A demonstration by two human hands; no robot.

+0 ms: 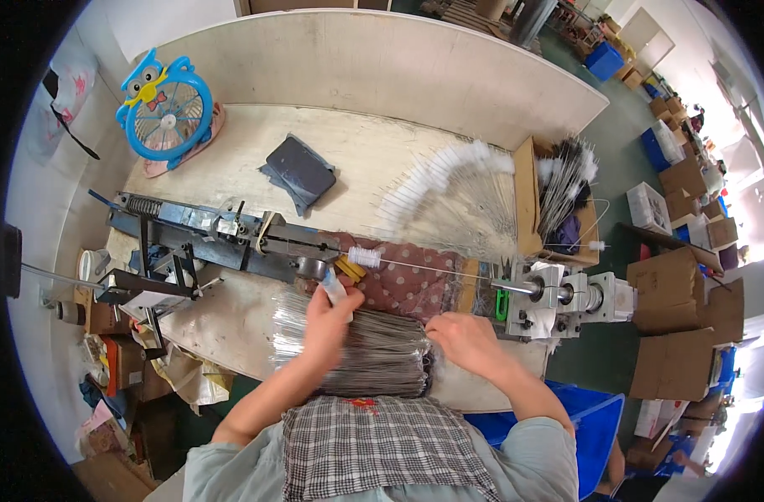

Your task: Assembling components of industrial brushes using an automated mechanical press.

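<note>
My left hand [323, 326] is closed around a small whitish tube with a bluish tip [333, 289], held upright beside a round metal cup [312, 268]. The hand is slightly blurred. Below it lies a thick bundle of thin metal wires [374, 360] at the table's front edge. My right hand [467, 341] has its fingers pinched together at the right end of that bundle; what they hold, if anything, cannot be made out. Beyond both hands, a white-bristled brush [364, 257] on a twisted wire stretches between a long metal rail [198, 226] and a spindle [524, 287].
A dotted brown cloth [415, 289] lies under the wire, with yellow-handled pliers [350, 268] on it. Finished-looking white brushes [449, 180] fan out toward a cardboard box [528, 201]. A blue fan [166, 121] and a dark phone-like slab [301, 165] stand farther back. A blue bin [587, 418] is at right.
</note>
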